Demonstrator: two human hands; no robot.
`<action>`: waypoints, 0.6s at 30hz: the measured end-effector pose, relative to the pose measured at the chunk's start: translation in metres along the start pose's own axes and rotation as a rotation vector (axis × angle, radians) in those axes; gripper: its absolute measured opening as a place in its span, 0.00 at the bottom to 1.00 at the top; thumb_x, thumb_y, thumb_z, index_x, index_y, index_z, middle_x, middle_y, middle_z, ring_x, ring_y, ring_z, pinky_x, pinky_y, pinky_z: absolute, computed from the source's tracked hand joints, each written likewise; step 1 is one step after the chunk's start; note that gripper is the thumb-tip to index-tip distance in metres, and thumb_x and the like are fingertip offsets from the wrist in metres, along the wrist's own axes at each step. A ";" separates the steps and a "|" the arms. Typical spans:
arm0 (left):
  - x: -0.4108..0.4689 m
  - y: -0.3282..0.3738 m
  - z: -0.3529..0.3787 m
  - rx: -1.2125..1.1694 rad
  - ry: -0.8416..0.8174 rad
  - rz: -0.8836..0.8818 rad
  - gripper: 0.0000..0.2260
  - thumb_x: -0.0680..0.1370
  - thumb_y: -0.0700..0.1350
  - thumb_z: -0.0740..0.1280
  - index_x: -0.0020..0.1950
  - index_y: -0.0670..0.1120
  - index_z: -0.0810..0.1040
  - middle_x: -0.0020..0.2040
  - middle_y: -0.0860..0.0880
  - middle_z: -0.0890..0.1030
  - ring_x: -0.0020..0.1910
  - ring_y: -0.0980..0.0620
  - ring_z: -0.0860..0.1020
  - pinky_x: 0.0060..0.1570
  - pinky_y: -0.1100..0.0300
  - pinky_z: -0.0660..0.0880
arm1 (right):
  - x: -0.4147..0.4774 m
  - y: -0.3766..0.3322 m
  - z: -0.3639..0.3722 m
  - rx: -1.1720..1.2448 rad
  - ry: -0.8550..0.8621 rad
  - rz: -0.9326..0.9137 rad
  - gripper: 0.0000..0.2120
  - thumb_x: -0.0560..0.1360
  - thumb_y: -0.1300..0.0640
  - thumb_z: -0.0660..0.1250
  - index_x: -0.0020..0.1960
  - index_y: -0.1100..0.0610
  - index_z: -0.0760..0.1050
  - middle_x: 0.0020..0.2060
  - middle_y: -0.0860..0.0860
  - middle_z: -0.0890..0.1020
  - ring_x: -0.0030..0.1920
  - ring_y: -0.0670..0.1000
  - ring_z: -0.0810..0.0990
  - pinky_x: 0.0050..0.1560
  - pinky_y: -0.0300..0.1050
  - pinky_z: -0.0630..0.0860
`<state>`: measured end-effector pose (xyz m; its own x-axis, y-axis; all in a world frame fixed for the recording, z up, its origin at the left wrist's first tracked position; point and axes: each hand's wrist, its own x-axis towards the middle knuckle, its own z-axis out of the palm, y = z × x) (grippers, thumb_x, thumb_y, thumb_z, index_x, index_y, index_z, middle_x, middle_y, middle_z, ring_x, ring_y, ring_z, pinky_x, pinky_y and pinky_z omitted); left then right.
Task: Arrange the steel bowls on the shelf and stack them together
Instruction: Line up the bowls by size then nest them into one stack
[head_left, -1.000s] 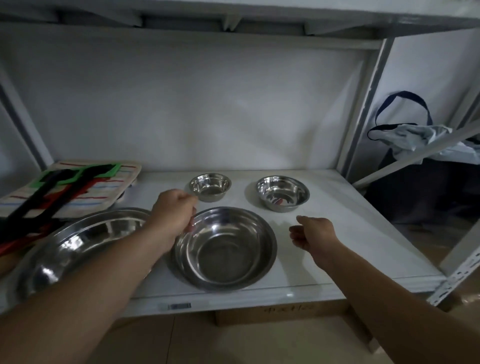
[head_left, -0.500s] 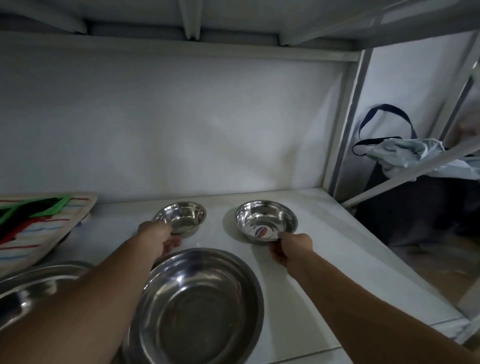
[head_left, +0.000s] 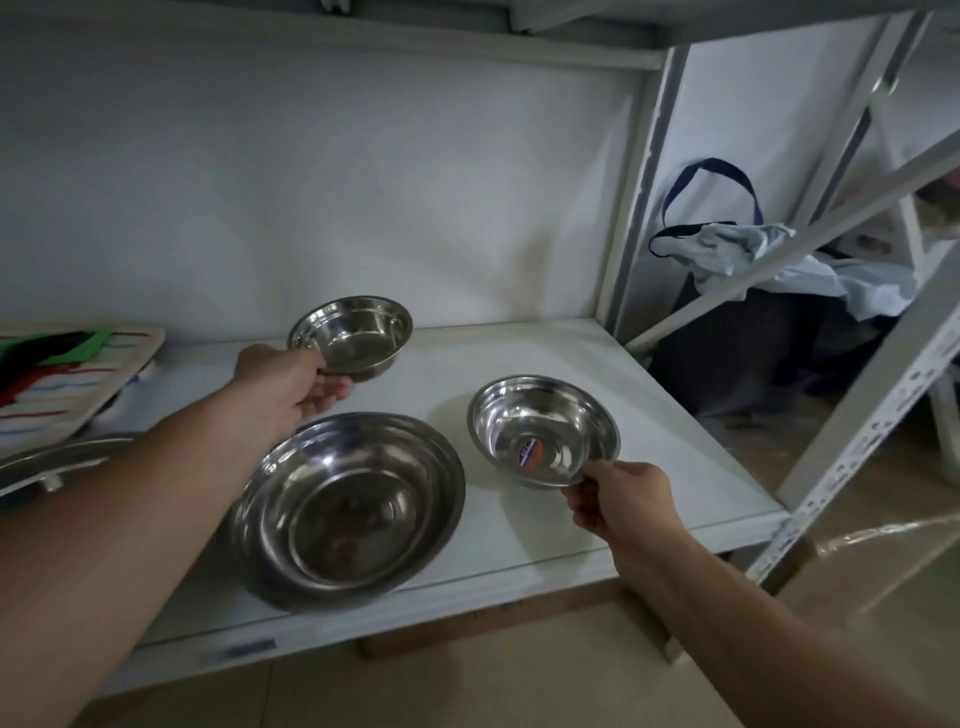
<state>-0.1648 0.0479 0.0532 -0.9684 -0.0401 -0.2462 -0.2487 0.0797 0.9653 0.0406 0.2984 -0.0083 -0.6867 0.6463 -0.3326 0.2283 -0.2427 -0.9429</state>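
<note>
Since half a second ago, both small bowls lifted clear of the shelf (head_left: 649, 415). Head view: left hand (head_left: 291, 387), grip pinching the smallest bowl (head_left: 350, 335) by its near rim; right hand (head_left: 618, 499), grip pinching the sticker bowl (head_left: 543, 431) likewise, tilted. Large bowl (head_left: 348, 509) resting between. Best to lower the sticker bowl in level first, then the smallest, centred, no clatter.
</note>
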 end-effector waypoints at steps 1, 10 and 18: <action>-0.005 -0.001 0.003 -0.006 -0.007 0.000 0.06 0.83 0.37 0.61 0.51 0.36 0.76 0.20 0.46 0.81 0.16 0.55 0.79 0.16 0.67 0.73 | 0.002 0.004 0.000 0.001 0.013 0.007 0.08 0.75 0.70 0.65 0.41 0.69 0.81 0.30 0.60 0.79 0.25 0.51 0.76 0.28 0.43 0.76; -0.057 -0.011 0.018 -0.003 -0.045 -0.028 0.08 0.82 0.38 0.63 0.57 0.34 0.77 0.22 0.46 0.82 0.18 0.55 0.80 0.17 0.67 0.73 | -0.008 0.033 -0.003 -0.006 0.016 0.064 0.10 0.77 0.66 0.65 0.38 0.68 0.77 0.27 0.60 0.79 0.25 0.54 0.76 0.30 0.45 0.72; -0.149 -0.010 0.135 -0.017 -0.270 0.000 0.09 0.80 0.32 0.64 0.57 0.29 0.78 0.28 0.40 0.83 0.20 0.52 0.80 0.20 0.63 0.77 | -0.039 0.047 -0.037 0.305 0.148 0.199 0.12 0.81 0.62 0.62 0.40 0.64 0.74 0.26 0.59 0.83 0.27 0.55 0.77 0.33 0.48 0.73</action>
<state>-0.0210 0.1874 0.0688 -0.9390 0.2268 -0.2586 -0.2510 0.0625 0.9660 0.1035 0.2887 -0.0409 -0.5375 0.6572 -0.5283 0.1157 -0.5631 -0.8182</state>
